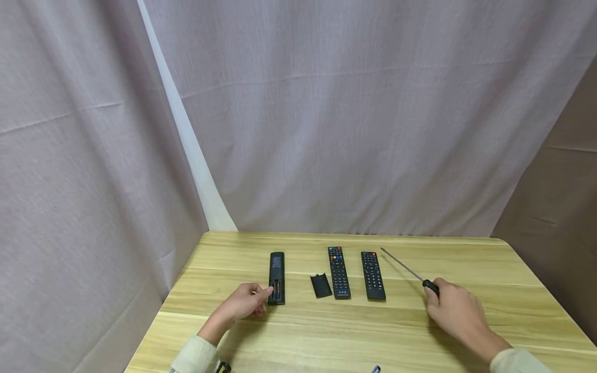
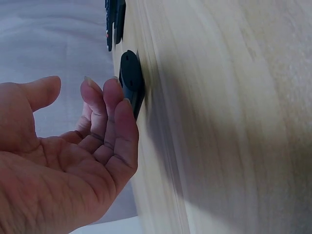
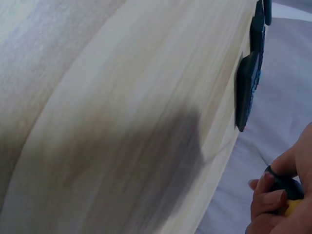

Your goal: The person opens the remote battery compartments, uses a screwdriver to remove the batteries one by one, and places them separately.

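Note:
A black remote point(image 1: 277, 269) lies back side up at the left, its battery compartment uncovered with batteries showing. My left hand point(image 1: 244, 301) is at its lower left edge, fingers loosely bent; in the left wrist view the hand point(image 2: 92, 151) holds nothing, with thumb and fingers apart, near the end of the remote point(image 2: 130, 73). At the right, my right hand point(image 1: 459, 311) grips the dark handle of a screwdriver point(image 1: 403, 266), its shaft pointing up and left above the table. The right wrist view shows the hand point(image 3: 282, 195) curled round a black and yellow handle point(image 3: 287, 187).
A black battery cover point(image 1: 321, 285) lies beside a remote with coloured buttons point(image 1: 339, 273). Another remote point(image 1: 373, 276) lies right of that. At the table's near side are a dark and yellow object point(image 1: 223, 367) and the tip of a blue one point(image 1: 375, 369). Curtains point(image 1: 326, 129) hang behind.

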The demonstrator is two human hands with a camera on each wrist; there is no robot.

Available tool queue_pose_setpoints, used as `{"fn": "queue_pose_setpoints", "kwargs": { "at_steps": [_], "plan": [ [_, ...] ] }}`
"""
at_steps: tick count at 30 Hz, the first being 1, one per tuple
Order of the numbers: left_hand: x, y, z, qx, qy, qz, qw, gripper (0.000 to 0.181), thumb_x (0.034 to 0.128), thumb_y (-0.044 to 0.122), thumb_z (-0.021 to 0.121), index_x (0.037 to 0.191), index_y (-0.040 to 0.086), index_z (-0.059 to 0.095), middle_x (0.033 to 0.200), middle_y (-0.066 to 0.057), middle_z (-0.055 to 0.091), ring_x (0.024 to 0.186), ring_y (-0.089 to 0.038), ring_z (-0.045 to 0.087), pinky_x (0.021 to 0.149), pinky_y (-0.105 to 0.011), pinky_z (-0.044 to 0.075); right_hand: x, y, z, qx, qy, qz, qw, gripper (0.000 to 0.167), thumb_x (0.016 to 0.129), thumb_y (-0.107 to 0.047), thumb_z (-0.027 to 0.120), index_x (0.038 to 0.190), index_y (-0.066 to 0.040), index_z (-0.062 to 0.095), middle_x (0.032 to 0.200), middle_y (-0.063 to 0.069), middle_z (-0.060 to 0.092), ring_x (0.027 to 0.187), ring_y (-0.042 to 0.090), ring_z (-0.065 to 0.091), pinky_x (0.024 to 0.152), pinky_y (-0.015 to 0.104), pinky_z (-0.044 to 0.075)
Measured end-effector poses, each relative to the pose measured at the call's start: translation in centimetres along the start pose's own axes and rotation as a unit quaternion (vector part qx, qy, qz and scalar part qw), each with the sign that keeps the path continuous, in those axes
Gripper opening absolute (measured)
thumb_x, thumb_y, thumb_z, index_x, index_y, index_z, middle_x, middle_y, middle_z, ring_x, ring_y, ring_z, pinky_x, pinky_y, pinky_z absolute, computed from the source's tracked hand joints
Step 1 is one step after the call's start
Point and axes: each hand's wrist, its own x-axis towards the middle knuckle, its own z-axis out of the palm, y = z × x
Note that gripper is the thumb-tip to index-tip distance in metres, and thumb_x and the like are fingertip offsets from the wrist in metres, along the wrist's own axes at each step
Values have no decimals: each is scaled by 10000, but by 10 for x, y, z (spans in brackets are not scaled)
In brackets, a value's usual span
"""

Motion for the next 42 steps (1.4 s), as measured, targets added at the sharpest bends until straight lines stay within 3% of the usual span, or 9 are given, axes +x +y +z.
{"fn": "queue_pose_setpoints", "kwargs": {
  "at_steps": [9, 17, 27, 38, 42],
  "plan": [
    [-2, -1, 0, -4, 73, -34, 10000, 461, 1068, 456, 637, 935, 15, 632, 788, -52, 648, 771, -213, 690, 718, -314, 590, 6, 6, 8, -40, -368, 299, 9989, 292, 1076, -258, 514, 856, -83, 591, 664, 50, 547, 600, 227, 500, 486, 342, 339],
    [-1, -4, -1, -122, 65, -100, 9999, 460, 1074, 449, 629, 954, 5, 640, 776, -27, 610, 751, -190, 645, 720, -314, 598, 9, 6, 13, -258, -407, 235, 9986, 297, 1035, -261, 572, 776, -116, 583, 660, 54, 569, 607, 237, 512, 486, 369, 355],
    [-2, -3, 2, -163, 103, -119, 9997, 457, 1076, 440, 628, 940, 3, 631, 782, -34, 604, 746, -188, 640, 724, -337, 611, 7, 2, 23, -470, -681, 104, 9965, 351, 945, -249, 625, 631, -185, 481, 561, -24, 429, 537, 172, 403, 459, 310, 293],
    [0, -3, 2, -223, 8, -68, 9997, 442, 1077, 440, 626, 931, 23, 614, 782, -31, 616, 746, -182, 643, 717, -308, 591, 10, 3, 30, -314, -1084, 171, 9935, 284, 944, -258, 636, 683, -166, 574, 483, -51, 538, 364, 71, 509, 383, 271, 355],
    [0, -3, 2, -201, 16, -85, 9998, 449, 1073, 442, 632, 942, 13, 621, 786, -36, 615, 741, -185, 648, 712, -311, 597, 12, 6, 32, -263, -1221, 233, 9919, 328, 959, -286, 628, 659, -172, 558, 502, -42, 541, 375, 68, 514, 388, 254, 365]
  ]
}}
